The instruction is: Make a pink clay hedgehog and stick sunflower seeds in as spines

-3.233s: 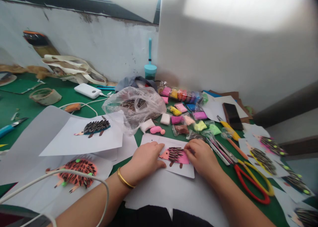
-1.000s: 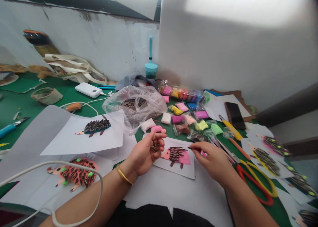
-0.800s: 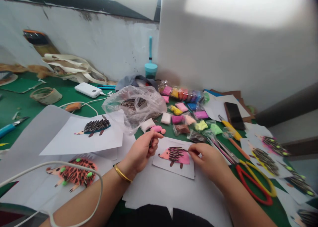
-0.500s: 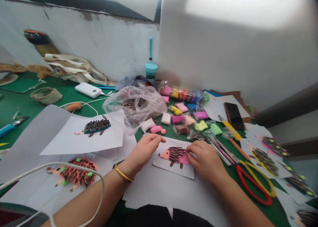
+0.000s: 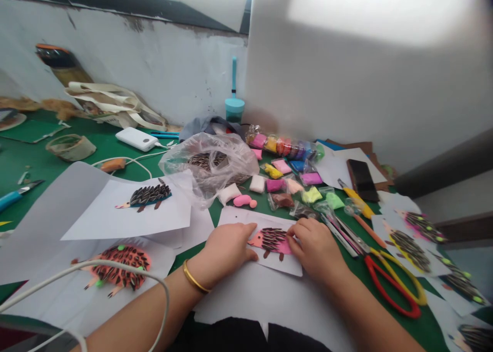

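Note:
A pink clay hedgehog (image 5: 282, 245) with rows of striped sunflower seeds on its back lies on a white card (image 5: 265, 264) in front of me. My left hand (image 5: 228, 245) rests on the card's left part, thumb and forefinger spread around the hedgehog's snout. At its rear end, my right hand (image 5: 316, 245) has thumb and forefinger pinched together against the pink clay. Whatever sits between those fingertips is hidden. Behind the card stands an open plastic bag (image 5: 173, 162) of sunflower seeds. Pink clay lumps (image 5: 242, 200) lie just beyond the card.
Small packets of coloured clay (image 5: 283, 200) spread behind the card. Scissors (image 5: 393, 280) with red and yellow handles lie to the right, near more seed hedgehogs (image 5: 410, 250). A white cable (image 5: 115, 265) loops over my left forearm. A phone (image 5: 362, 180) lies at the back right.
My left hand has moved down onto the left part of the card, its thumb and forefinger now spread by the snout. The right hand stays at the hedgehog's rear.

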A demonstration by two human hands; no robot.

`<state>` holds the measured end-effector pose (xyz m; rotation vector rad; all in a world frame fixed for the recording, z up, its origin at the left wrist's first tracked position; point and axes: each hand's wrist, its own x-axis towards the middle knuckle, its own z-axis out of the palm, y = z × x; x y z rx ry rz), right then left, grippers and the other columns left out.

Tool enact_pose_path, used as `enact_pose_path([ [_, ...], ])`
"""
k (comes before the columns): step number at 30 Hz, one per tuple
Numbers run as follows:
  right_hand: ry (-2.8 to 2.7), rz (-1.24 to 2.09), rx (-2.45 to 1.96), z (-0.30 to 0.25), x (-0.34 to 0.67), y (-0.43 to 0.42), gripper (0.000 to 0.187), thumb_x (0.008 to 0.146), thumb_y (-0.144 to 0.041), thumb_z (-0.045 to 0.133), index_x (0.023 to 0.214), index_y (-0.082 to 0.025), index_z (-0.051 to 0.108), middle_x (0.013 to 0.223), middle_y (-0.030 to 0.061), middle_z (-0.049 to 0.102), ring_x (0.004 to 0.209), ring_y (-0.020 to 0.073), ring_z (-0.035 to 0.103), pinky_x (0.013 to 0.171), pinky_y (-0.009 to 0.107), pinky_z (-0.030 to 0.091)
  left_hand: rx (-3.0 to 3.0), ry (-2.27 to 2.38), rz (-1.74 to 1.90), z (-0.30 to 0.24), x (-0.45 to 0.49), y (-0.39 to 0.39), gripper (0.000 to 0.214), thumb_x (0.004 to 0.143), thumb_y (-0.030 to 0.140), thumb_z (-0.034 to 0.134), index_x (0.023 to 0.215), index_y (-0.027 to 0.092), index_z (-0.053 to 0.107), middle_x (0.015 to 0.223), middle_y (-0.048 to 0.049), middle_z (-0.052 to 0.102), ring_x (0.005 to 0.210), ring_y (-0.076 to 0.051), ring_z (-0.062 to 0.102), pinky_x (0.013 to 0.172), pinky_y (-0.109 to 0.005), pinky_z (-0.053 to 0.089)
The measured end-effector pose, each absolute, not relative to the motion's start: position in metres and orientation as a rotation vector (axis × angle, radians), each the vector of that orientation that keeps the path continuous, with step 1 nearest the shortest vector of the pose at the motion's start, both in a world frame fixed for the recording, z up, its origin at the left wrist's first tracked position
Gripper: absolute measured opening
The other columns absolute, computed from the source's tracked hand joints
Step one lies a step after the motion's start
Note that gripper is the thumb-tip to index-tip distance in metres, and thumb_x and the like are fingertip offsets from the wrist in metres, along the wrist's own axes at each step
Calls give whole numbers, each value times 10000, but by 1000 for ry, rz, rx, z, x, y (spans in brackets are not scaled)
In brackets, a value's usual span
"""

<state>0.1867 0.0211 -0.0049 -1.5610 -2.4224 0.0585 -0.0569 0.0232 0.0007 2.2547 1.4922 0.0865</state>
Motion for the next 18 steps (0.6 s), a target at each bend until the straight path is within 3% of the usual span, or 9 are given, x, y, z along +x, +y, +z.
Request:
enact_pose_path([
  [14,-2458,33,-1586,-2,185,21,156,908,-198,576,814,-206,700,833,48,650,822,200,544,720,325,305,2232,1487,68,2,-57,24,612,731,475,735,1290,275,588,1056,-71,714,954,-294,668,774,-347,484],
  [18,-2436,52,-1515,-2,191,21,161,922,-227,567,858,-214,714,846,51,657,831,202,555,729,327,324,2111,1463,206,9,-59,24,675,729,502,736,1338,260,574,1054,-68,709,976,-283,650,809,-346,471],
])
